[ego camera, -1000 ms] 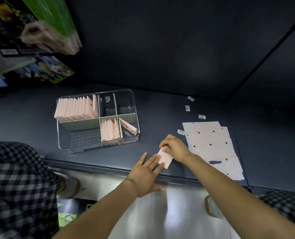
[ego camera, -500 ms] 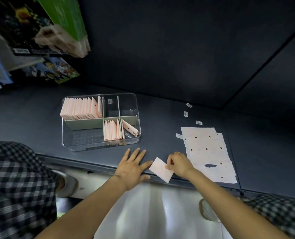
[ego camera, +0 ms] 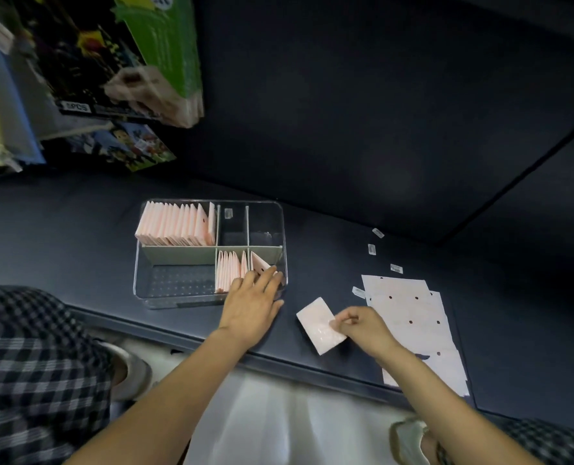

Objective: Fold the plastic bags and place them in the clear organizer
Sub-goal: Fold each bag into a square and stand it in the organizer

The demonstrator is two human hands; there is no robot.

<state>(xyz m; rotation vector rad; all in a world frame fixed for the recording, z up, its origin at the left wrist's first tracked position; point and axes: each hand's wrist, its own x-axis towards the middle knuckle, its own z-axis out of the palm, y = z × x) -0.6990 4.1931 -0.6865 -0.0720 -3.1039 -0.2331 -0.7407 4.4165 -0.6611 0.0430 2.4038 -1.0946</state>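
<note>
A clear organizer (ego camera: 164, 298) with grey dividers stands on the dark shelf. Its back-left compartment holds a row of folded pink bags (ego camera: 174, 224). A shorter row of folded bags (ego camera: 230, 271) fills the front-middle compartment. My left hand (ego camera: 255, 302) reaches over the organizer's front wall, its straight fingers touching the folded bags at the front right. My right hand (ego camera: 362, 328) pinches one folded pink bag (ego camera: 317, 322) by its right edge, just above the shelf's front edge. A pile of flat, unfolded bags (ego camera: 413, 317) with dark dots lies to the right.
Several small white stickers (ego camera: 372, 249) lie on the shelf behind the flat pile. Boxed toys and books (ego camera: 117, 72) hang at the upper left. Checked fabric (ego camera: 27, 374) shows at lower left, and the shelf's front edge (ego camera: 184, 340) runs under my forearms.
My left hand has moved from the shelf up to the organizer and now touches the front-right bags. My right hand still pinches the folded bag, which sits slightly further right.
</note>
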